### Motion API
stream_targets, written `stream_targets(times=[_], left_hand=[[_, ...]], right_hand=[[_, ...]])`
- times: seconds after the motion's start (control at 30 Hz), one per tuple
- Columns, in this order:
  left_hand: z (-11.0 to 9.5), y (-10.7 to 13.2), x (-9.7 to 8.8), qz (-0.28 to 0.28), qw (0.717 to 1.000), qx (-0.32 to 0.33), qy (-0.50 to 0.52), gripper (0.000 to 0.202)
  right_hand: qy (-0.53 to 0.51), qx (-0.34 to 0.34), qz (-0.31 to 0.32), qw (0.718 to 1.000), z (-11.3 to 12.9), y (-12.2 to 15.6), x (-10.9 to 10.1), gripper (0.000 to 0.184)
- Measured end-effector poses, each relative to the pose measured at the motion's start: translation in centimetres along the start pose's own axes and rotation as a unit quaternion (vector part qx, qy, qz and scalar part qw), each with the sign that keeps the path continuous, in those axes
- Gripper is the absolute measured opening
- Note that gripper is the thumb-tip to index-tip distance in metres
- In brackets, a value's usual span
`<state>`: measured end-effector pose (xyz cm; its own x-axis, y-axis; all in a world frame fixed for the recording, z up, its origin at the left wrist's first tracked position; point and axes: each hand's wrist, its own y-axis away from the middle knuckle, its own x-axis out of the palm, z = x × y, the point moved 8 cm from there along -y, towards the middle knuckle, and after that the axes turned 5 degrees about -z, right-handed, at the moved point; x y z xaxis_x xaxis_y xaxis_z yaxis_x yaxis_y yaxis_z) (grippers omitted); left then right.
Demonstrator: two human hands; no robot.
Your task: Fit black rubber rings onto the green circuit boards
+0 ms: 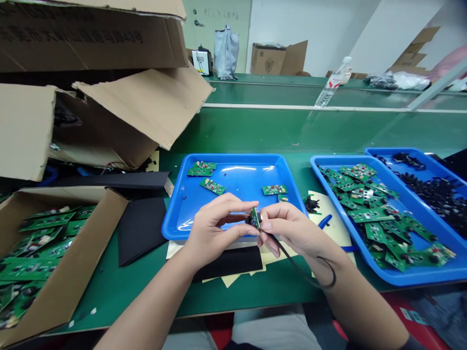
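Over the front of a blue tray (171,218), a small green circuit board (254,218) is held edge-on between my two hands. My left hand (215,226) pinches it by its top and bottom edges, with thumb and fingertips. At its right face, my right hand (286,226) has its fingers closed near a small dark part on the board. A thin black cord (292,260) runs from under the right fingers and loops by my right wrist; its attachment is hidden. Several loose boards lie in the tray, including one board (212,186) at the left and another (274,189) at the right.
A cardboard box (91,257) of boards stands left, below larger open cartons (146,102). To the right are a blue tray (386,277) heaped with boards and another tray (386,151) of black parts. A blue-handled tool (324,221) and small black pieces (312,204) lie between.
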<state>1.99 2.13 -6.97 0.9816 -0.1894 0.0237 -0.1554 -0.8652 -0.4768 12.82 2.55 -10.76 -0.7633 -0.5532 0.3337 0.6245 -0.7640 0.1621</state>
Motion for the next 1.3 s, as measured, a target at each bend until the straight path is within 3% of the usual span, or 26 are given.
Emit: stream_targets(times=[0.1,0.17,0.3,0.47,0.53,0.6,0.7,0.87,0.93,1.1,1.3], left_hand=[[0.5,0.0,0.4,0.008,0.997,-0.056,0.045,0.036],[0.7,0.0,0.5,0.011,0.995,-0.085,0.049,0.035],[1.2,-0.2,0.8,0.048,0.989,-0.138,0.004,0.027],[1.6,-0.2,1.1,0.092,0.975,-0.183,-0.091,0.026],[1.8,-0.1,1.2,0.093,0.969,-0.195,-0.116,0.028],[1.9,-0.1,1.4,0.088,0.968,-0.195,-0.135,0.03],[2.0,-0.2,1.6,0.076,0.97,-0.18,-0.144,0.033],[2.2,0.0,1.6,0.029,0.979,-0.183,-0.091,0.031],[2.5,0.3,1.5,0.003,0.975,-0.222,-0.016,0.031],[3.4,1.1,1.5,-0.035,0.941,-0.305,0.144,0.032],[3.3,1.3,1.9,-0.024,0.927,-0.317,0.197,0.031]], right_hand=[[0.092,-0.081,-0.054,0.991,1.6,0.4,-0.5,0.02],[0.19,-0.164,-0.118,0.961,3.2,1.0,-0.9,0.018],[0.36,-0.287,-0.196,0.866,4.9,2.1,-0.8,0.018],[0.541,-0.405,-0.221,0.703,5.1,2.8,0.6,0.024],[0.572,-0.427,-0.217,0.666,5.0,2.9,1.1,0.024],[0.583,-0.429,-0.21,0.657,4.9,2.8,1.2,0.023],[0.583,-0.406,-0.205,0.674,4.7,2.7,1.2,0.022],[0.519,-0.325,-0.231,0.756,4.8,2.5,0.0,0.023],[0.5,-0.314,-0.251,0.767,5.0,2.8,-0.5,0.024],[0.508,-0.387,-0.257,0.725,6.0,3.8,-0.1,0.016],[0.544,-0.457,-0.251,0.657,6.6,4.7,0.8,0.018]])
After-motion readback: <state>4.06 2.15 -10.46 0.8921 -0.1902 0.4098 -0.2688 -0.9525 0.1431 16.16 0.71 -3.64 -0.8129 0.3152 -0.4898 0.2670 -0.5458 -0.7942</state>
